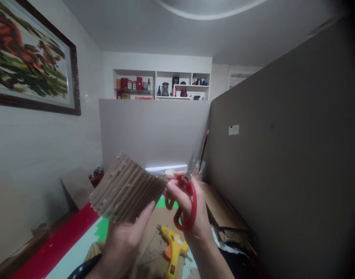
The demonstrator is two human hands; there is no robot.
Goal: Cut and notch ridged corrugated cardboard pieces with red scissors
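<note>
A piece of corrugated cardboard (127,190), its ridges bare and its edges ragged, is tilted up in my left hand (126,238), with the thumb lying over its lower edge. My right hand (191,205) is closed around red-handled scissors (191,207). Their blades point up and away, apart from the cardboard, and look blurred. The fingertips of my right hand come close to the cardboard's right corner; whether they touch it I cannot tell. Below the hands, a yellow glue gun (174,248) with an orange trigger lies on a brown board.
A white cup (170,173) and a holder with brushes (199,174) stand at the back of the table. Flat cardboard sheets (223,209) lie along the right. Grey partitions (154,131) close off the back and right side. Red and green surfaces show at the left.
</note>
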